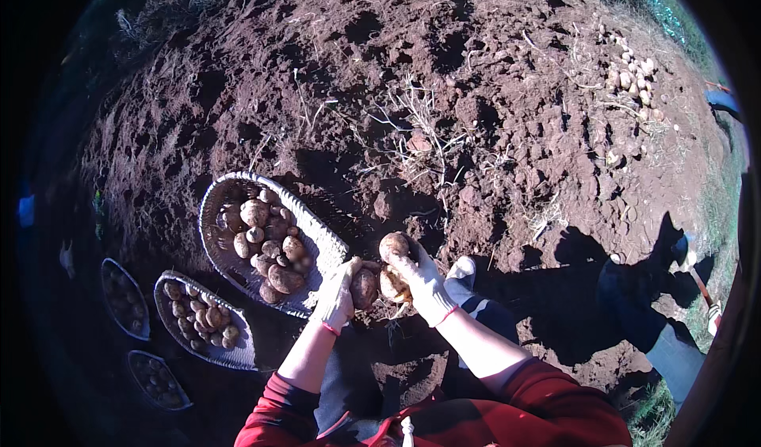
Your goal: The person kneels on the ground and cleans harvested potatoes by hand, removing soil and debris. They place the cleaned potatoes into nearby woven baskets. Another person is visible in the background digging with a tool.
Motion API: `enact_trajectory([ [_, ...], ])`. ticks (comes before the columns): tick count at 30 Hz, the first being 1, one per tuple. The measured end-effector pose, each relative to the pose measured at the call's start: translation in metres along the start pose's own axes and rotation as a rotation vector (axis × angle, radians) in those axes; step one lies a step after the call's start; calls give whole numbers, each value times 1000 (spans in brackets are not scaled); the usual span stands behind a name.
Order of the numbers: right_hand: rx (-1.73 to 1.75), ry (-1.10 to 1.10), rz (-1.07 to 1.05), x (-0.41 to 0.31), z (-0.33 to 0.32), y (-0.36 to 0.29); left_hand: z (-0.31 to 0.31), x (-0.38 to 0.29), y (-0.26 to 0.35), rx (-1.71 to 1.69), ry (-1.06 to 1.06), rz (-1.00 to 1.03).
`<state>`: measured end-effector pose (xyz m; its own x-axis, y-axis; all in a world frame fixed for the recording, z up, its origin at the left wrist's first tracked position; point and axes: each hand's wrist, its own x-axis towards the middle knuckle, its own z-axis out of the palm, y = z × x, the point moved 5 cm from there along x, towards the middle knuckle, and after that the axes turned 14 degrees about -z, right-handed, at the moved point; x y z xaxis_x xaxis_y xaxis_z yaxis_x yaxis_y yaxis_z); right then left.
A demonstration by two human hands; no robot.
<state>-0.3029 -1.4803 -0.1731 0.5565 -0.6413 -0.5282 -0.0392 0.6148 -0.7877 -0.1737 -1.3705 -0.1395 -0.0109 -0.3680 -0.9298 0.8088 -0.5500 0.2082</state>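
Note:
My left hand, in a white knit glove with a red cuff edge, grips a soil-covered potato. Close beside it, my right hand, gloved the same way, holds a round potato at its fingertips. Another, yellowish potato with a rough or broken surface sits below that one, against the right palm. To the left of my hands a large scoop-shaped woven basket rests on the soil, its open lip beside my left hand. Several dirty potatoes lie in it.
Smaller scoop baskets with potatoes stand at the lower left, partly in shadow. Dry stalks lie on the clumpy soil ahead. A potato heap is at the far right. Another person's leg and a tool handle show at right.

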Motion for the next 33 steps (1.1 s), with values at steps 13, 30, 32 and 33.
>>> enact_trajectory([
  [13, 911, 92, 164, -152, -104, -269, 184, -206, 22, -109, 67, -154],
  [30, -130, 13, -152, -200, -31, -551, 417, -423, 154, 1274, 171, 381],
  [32, 263, 30, -43, -184, -9, -559, 399, -430, 179, 1080, 142, 380],
  [33, 351, 39, 28, -176, -1, -566, 390, -433, 199, 891, 40, 510],
])
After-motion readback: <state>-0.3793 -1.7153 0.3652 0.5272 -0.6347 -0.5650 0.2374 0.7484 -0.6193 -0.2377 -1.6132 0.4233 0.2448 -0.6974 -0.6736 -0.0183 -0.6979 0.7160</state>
